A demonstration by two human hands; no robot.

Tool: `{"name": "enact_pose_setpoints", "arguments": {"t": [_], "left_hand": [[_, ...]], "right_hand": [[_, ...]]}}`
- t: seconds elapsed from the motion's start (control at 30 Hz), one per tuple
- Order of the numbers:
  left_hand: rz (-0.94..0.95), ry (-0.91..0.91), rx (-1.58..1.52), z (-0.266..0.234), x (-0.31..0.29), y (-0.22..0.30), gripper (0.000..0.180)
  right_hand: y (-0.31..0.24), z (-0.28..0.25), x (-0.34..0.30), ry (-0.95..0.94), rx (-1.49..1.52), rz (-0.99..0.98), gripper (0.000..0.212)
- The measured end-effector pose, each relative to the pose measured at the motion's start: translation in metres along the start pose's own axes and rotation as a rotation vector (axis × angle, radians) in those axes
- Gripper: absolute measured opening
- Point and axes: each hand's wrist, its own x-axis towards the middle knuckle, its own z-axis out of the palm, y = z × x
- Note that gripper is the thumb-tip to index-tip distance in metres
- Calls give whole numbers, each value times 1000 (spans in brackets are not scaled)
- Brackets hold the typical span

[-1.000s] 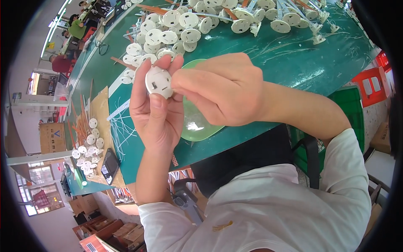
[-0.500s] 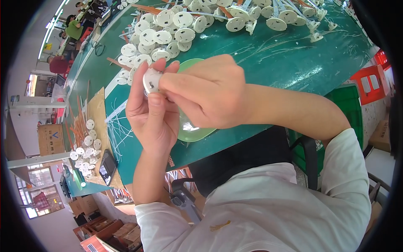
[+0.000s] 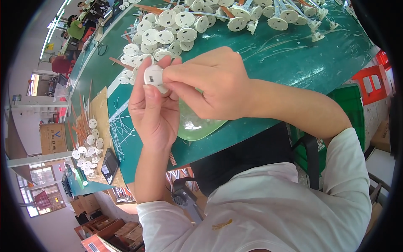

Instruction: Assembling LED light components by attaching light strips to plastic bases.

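A small white round plastic disc (image 3: 154,79) with a dark slot in its face is held up above the green tabletop. My left hand (image 3: 156,115) grips it between thumb and fingers, its face tilted toward me. My right hand (image 3: 218,84) is closed in a pinch at the disc's right edge; anything small between those fingertips is hidden. Below both hands lies a light green plate (image 3: 197,128) with a clear shiny thing in it, partly covered by my right hand.
Many similar white discs (image 3: 168,17) with orange and white strips are heaped at the back of the table. Thin white wires (image 3: 119,134) lie to the left, beside a phone (image 3: 110,166) and more discs (image 3: 90,140) on cardboard. Red stools (image 3: 370,86) stand at right. People sit far left.
The disc in my left hand has turned to show more of its face. My right hand has shifted slightly upward, still pinching at its edge.
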Motion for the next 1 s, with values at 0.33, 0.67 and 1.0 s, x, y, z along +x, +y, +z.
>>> {"name": "enact_pose_setpoints", "arguments": {"t": [0.33,0.67,1.0], "left_hand": [[50,13,810,-20,27,38,32],[-173,272,2099,-201,2,258,26],[-325,475,2387,-255,-57,277,34]], "right_hand": [[4,3,0,-152,-22,78,23],[8,-10,10,-246,-56,144,13],[11,-5,4,-360,-25,103,6]]}}
